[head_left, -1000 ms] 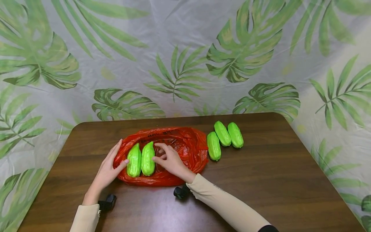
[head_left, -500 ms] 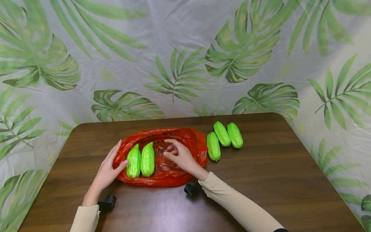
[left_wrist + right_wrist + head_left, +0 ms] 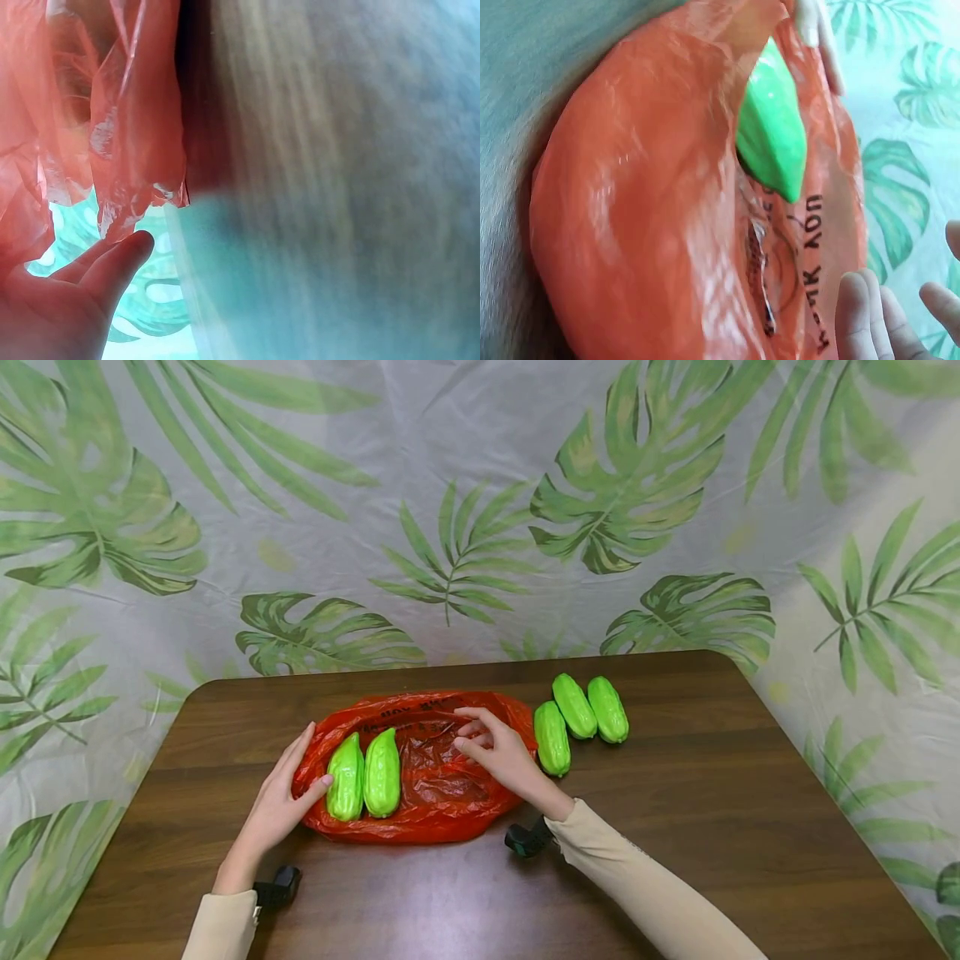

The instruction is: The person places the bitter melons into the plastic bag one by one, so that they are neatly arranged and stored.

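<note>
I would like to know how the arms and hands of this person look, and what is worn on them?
The left hand and right hand are bare, without gloves. Both arms have plain cream sleeves: left sleeve, right sleeve. A small black device sits at each wrist: left device, right device.
</note>
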A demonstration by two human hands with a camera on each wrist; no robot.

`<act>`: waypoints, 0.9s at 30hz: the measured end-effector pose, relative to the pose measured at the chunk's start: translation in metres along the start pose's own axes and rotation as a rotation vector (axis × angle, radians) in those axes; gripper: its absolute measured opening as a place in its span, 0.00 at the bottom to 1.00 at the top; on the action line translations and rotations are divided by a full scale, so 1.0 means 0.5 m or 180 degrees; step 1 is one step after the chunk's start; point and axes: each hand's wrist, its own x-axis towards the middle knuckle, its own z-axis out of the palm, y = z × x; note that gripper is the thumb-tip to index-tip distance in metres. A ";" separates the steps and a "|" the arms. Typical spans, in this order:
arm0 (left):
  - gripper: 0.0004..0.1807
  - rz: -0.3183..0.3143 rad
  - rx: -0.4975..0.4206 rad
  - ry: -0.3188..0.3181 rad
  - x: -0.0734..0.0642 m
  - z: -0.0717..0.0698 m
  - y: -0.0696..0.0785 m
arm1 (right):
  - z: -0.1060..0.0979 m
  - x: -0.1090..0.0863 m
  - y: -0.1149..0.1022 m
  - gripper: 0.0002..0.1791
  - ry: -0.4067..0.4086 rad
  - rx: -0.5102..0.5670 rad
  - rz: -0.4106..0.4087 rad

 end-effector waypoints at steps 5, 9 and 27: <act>0.44 0.0022 0.0025 0.0008 0.000 0.000 -0.002 | -0.025 -0.002 0.002 0.24 0.0028 0.0227 -0.0018; 0.44 0.0009 0.0008 -0.0011 0.000 0.001 -0.002 | -0.045 -0.006 0.004 0.22 0.0127 0.0399 -0.0081; 0.44 -0.0016 0.0029 -0.0019 0.002 -0.001 0.001 | -0.115 -0.032 0.024 0.22 0.0312 0.0383 -0.0182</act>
